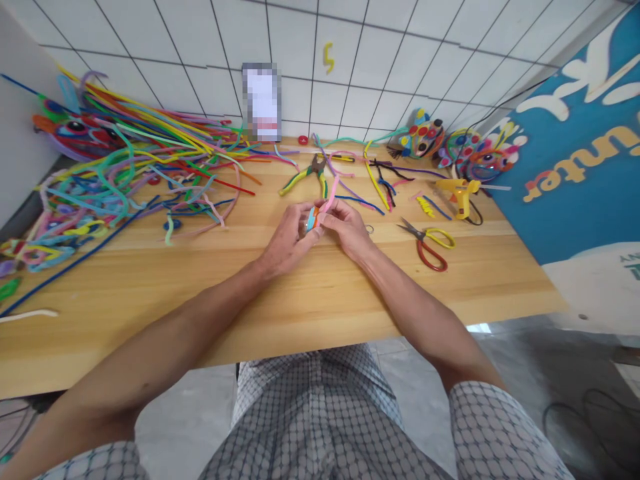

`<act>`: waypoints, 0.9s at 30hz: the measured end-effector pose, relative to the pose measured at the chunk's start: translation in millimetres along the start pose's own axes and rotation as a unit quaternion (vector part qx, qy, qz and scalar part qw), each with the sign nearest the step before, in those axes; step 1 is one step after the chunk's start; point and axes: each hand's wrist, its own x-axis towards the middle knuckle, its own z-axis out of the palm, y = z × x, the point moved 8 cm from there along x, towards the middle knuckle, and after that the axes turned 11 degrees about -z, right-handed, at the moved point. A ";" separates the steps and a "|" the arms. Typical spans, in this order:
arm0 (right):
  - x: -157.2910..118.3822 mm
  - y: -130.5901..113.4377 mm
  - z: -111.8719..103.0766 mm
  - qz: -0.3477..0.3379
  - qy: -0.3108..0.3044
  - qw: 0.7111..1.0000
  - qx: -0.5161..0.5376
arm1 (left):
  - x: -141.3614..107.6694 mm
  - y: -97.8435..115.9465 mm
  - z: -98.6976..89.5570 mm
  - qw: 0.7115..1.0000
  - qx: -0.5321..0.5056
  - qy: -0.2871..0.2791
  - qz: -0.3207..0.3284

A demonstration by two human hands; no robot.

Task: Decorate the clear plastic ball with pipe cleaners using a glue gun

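Over the middle of the wooden table, my left hand (293,233) is closed around one side of a small craft piece (313,218) with light blue and orange parts. My right hand (347,227) pinches the other side, its thumb pressed on the orange part. A pink pipe cleaner (332,193) sticks up between the two hands. Just behind them lie pliers (316,167) with yellow-green handles, their handles spread. To the right of my right hand rest scissors (423,235) with one yellow and one red handle, blades partly apart. Fingers hide much of the small piece.
Tangled pipe cleaners (115,173) cover the table's (310,300) left side. A phone (262,100) leans on the tiled wall. Yellow glue gun (463,197) stands at right, near decorated masks (487,157). Loose pipe cleaners (375,177) lie behind my right hand.
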 end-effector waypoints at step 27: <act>-0.4 -10.0 -1.6 -0.007 -0.004 1.000 -0.020 | 0.9 12.2 -0.5 0.999 0.014 -0.010 0.032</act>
